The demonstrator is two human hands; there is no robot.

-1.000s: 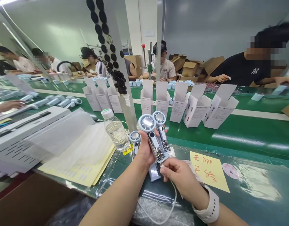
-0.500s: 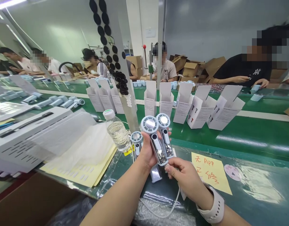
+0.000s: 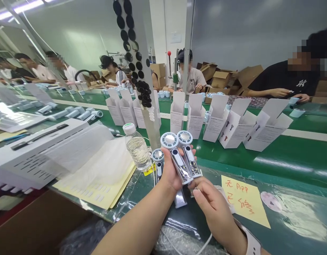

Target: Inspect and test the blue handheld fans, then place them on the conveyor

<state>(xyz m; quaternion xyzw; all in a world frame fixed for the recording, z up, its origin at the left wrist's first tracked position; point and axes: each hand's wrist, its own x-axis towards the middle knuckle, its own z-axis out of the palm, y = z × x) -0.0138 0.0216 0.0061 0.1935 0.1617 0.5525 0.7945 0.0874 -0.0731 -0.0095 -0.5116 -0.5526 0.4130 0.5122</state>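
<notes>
My left hand [image 3: 171, 172] is closed around two small grey handheld fans [image 3: 181, 156], held upright side by side with their round heads on top. My right hand [image 3: 209, 201] is pinched at the lower ends of the fans; what its fingertips hold is hidden. A white cable [image 3: 206, 241] runs down from under that hand. A third small fan [image 3: 158, 160] stands just left of my left hand, on the glossy green bench [image 3: 286, 219].
A water bottle [image 3: 138, 148] stands beside the fans, with yellow and white paper sheets [image 3: 99, 173] and a white machine [image 3: 33, 152] to the left. A yellow handwritten note [image 3: 243, 202] lies right. Open white cartons [image 3: 232, 124] stand along the green conveyor. Several people work across it.
The view has shifted, so everything sits slightly further right. My right hand has moved down a little at the base of the fans. My left hand's grip is unchanged.
</notes>
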